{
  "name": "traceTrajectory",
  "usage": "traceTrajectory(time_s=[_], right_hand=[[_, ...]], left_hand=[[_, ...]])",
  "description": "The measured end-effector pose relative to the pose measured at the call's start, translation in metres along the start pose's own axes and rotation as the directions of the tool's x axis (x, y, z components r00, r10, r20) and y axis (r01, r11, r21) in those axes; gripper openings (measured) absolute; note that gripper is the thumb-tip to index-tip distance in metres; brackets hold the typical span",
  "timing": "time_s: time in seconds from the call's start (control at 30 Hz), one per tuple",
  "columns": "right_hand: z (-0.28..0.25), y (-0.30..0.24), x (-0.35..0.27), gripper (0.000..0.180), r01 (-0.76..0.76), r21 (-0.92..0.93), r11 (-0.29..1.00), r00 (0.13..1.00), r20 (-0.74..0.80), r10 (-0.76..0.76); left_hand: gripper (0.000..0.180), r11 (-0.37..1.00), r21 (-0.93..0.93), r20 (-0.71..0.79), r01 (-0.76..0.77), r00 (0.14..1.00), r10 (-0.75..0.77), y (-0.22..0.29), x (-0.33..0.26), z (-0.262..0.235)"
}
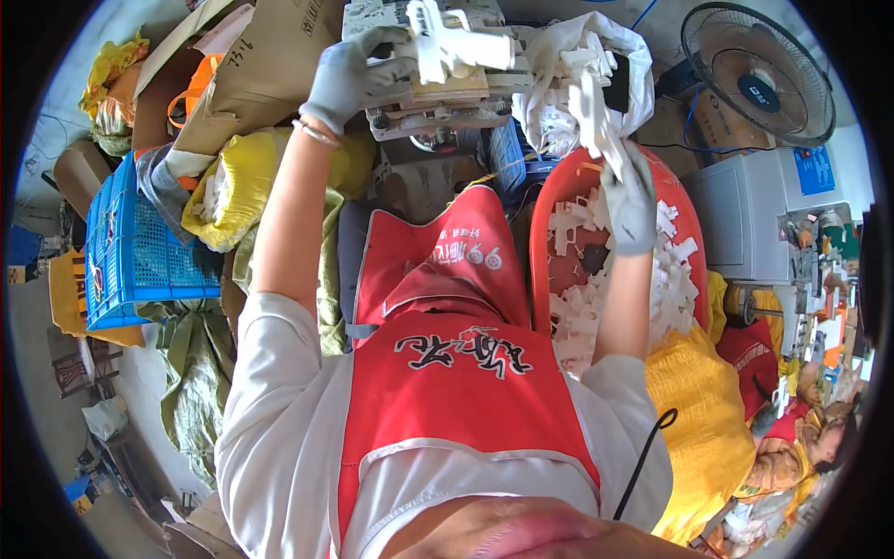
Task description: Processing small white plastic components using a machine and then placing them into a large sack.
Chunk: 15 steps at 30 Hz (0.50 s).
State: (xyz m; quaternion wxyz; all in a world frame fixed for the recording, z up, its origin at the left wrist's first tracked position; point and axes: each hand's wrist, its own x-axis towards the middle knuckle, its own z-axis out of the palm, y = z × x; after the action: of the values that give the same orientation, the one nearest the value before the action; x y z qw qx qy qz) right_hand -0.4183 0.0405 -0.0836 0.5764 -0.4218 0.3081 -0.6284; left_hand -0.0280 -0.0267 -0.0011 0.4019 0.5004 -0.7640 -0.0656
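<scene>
Blue crate (130,247): one, sitting far left of the red basin (545,214), among sacks and cardboard.
Left hand (349,74): gloved, closing its fingers on the small press (438,88), up-left of the basin.
Right hand (631,200): gloved, gripping one white plastic part (596,116) over the basin's rim.
White pieces (670,279): too many for counting, lying inside the basin.
Fan (756,70): one, standing up-right of the basin.

Cluttered workshop, daylight. Fan (756,73) at 1 o'clock, white cabinet (745,224) at 3, blue crate (130,247) at 9, cardboard boxes (251,65) at 11, grey floor (42,373) at 8.
</scene>
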Motion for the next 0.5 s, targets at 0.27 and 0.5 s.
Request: traceTrajectory(time_s=[0.27, 0.5], right_hand=[[0.12, 0.011, 0.088, 0.03, 0.086, -0.419, 0.904, 0.934, 0.35, 0.073], [0.124, 0.012, 0.112, 0.036, 0.098, -0.7, 0.707, 0.851, 0.428, 0.306]], left_hand=[[0.03, 0.871, -0.449, -0.274, 0.199, 0.897, -0.346, -0.041, -0.098, -0.035], [0.028, 0.832, -0.348, -0.317, 0.433, 0.781, -0.539, -0.041, -0.189, -0.063]])
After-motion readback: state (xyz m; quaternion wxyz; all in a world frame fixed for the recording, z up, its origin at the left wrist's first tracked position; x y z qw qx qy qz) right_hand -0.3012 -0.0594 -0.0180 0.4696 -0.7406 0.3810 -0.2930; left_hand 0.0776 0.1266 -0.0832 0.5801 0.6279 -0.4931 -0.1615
